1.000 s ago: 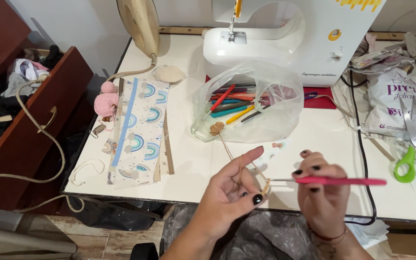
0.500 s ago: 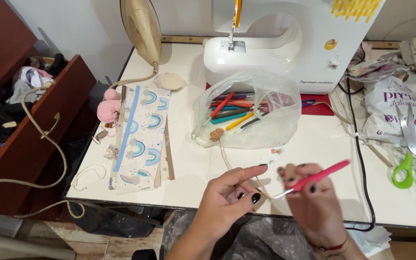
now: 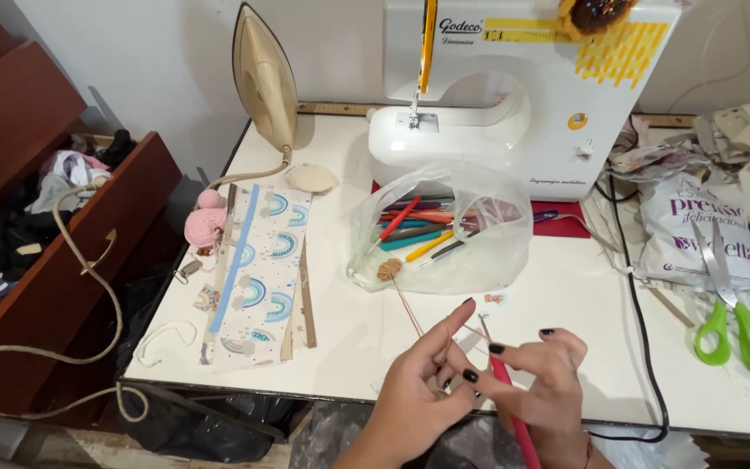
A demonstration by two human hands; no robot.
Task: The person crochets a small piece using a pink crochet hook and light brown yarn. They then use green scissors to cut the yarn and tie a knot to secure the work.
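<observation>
Since the earlier frame, the pink crochet hook (image 3: 514, 415) has been swung from a sideways slant to nearly upright, its metal tip raised between the 2 hands, and more of the sewing machine (image 3: 531, 87) is taken in. The hook is pinched in the right hand (image 3: 542, 382), fingers curled closed around its handle. A tan yarn strand (image 3: 411, 314) is held by the left hand (image 3: 418, 391), its index finger stretched out and the others loosely bent. The yarn is led up to a small ball beside the plastic bag (image 3: 444, 227) of hooks on the desk (image 3: 566, 304). Green scissors (image 3: 735, 321) are laid well to the right.
</observation>
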